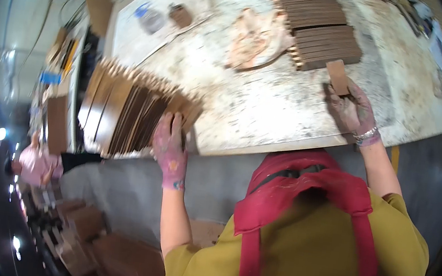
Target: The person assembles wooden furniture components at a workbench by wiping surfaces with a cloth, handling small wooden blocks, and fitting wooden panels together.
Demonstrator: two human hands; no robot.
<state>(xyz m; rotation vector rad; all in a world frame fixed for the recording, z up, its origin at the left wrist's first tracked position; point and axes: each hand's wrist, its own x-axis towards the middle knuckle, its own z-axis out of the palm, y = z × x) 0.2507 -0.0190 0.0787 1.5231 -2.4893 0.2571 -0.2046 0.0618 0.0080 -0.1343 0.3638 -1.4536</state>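
– The left hand [171, 146]: what is its state?
– Its fingers are extended, close together, and rest on the right-hand end of the row of brown boards [125, 107]. Whether it grips a board cannot be told from this view.

– State of the right hand [354, 107]?
– Partly closed. Thumb and fingers pinch the lower end of a small brown pad [338, 76]; the upper end of the pad projects beyond the fingers, away from the body. A metal band [366, 135] encircles the wrist.

– Location of the boards?
– The row stands at the left of the white table [268, 116], near the front edge, boards side by side. A second group, the stacked boards [329, 46], lies at the far right, just beyond the pad.

– Other items on the table?
– A crumpled, stained cloth [255, 37] lies just left of the stacked boards. Farther left are a clear bottle [150, 19] and, beside it, a small brown container [180, 16]. Dark marks cover much of the tabletop.

– Surroundings?
– Cardboard [86, 223] lies at the lower left; a person in a pink top [41, 165] is beyond it.
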